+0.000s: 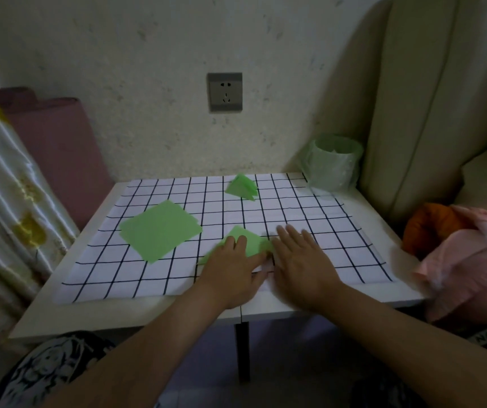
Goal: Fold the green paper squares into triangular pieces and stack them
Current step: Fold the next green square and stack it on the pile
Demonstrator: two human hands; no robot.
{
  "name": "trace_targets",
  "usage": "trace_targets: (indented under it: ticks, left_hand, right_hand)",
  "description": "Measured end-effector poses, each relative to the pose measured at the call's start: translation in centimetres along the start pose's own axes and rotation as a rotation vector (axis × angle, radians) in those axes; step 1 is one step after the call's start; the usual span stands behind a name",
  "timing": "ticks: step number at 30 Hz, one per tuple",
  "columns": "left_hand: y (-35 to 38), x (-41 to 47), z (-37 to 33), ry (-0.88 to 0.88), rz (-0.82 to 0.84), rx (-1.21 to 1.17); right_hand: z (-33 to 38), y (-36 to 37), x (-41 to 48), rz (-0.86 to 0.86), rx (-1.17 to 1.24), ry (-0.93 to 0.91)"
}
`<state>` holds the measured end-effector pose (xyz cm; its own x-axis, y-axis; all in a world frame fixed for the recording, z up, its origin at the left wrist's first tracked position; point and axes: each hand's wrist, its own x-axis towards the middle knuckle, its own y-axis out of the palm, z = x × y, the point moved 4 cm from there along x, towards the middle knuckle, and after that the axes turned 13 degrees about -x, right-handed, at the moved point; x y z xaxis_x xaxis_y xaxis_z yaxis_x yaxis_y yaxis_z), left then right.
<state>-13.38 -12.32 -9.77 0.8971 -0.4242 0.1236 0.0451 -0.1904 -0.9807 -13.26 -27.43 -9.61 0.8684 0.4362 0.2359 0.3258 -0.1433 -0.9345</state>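
A green paper piece (252, 241), folded into a triangle, lies on the checked cloth near the front middle. My left hand (230, 269) presses flat on its left part with straight fingers. Beside it, my right hand (301, 260) lies flat with fingers spread, its thumb side touching the paper's right corner; it looks a little blurred. A stack of flat green paper squares (160, 229) sits to the left. Several folded green triangles (242, 187) lie piled at the back of the cloth.
The white table (377, 210) carries a black-and-white checked cloth (310, 219). A small bin with a green bag (333, 163) stands at the back right corner. Pink and orange fabric (466, 248) lies off the right edge, a curtain hangs left.
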Motion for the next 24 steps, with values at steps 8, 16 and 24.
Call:
trace_targets:
  ticks: [8, 16, 24]
  left_hand:
    - [-0.2, -1.0, 0.7, -0.031, -0.051, -0.113]
    - [-1.3, -3.1, 2.3, -0.179, -0.086, -0.217]
    - [-2.4, -5.4, 5.5, -0.283, -0.103, -0.268]
  right_hand:
    - [0.9, 1.2, 0.7, 0.1, 0.342, -0.11]
    - [0.7, 0.6, 1.1, 0.15, 0.326, -0.073]
    - [0.7, 0.4, 1.8, 0.174, 0.27, -0.072]
